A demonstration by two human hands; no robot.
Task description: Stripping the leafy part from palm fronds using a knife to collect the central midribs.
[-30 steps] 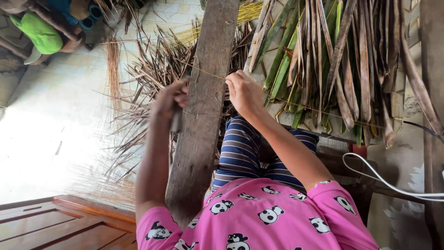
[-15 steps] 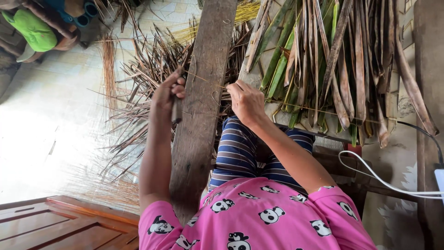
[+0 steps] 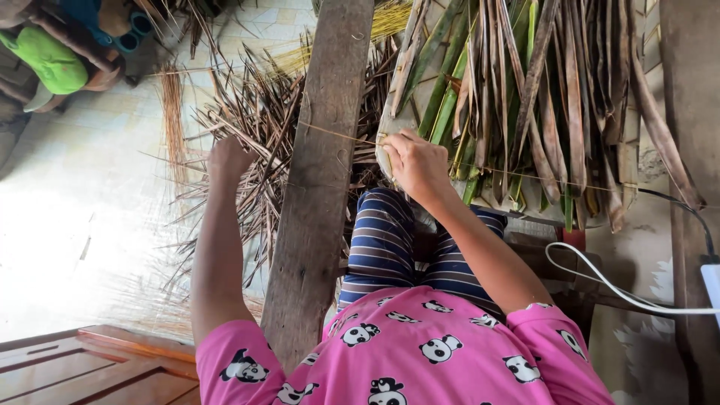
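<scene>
1 weathered wooden plank runs from the person's lap up to the top edge of the view and separates the 2 hands. 1 thin yellowish rib strand crosses the plank's face at a slant and ends at the right hand. The right hand's fingers are curled together at the strand's end, just right of the plank's edge; the pinch itself is hidden under the knuckles, so a firm grip cannot be confirmed.

The left hand is raised to the left of the plank, clear of it, over the heap of dry brown leaf strips. Its fingers are folded in toward the palm. The back of the hand faces the camera, so what it holds, if anything, cannot be told.

1 stack of long palm leaves, green mixed with brown, lies to the right of the plank on a flat light-coloured surface. The right hand rests at the stack's lower left corner. A 2nd thin strand lies across the lower ends of these leaves.

Other items:
- 1 bundle of fine yellow ribs at the top, partly hidden behind the plank.
- 1 small bundle of reddish ribs on the pale floor, left.
- 1 white cable looping at lower right.
- 1 green cap at upper left.
- 1 wooden panel at lower left.

The plank blocks the view of the leaf strips directly behind it.
</scene>
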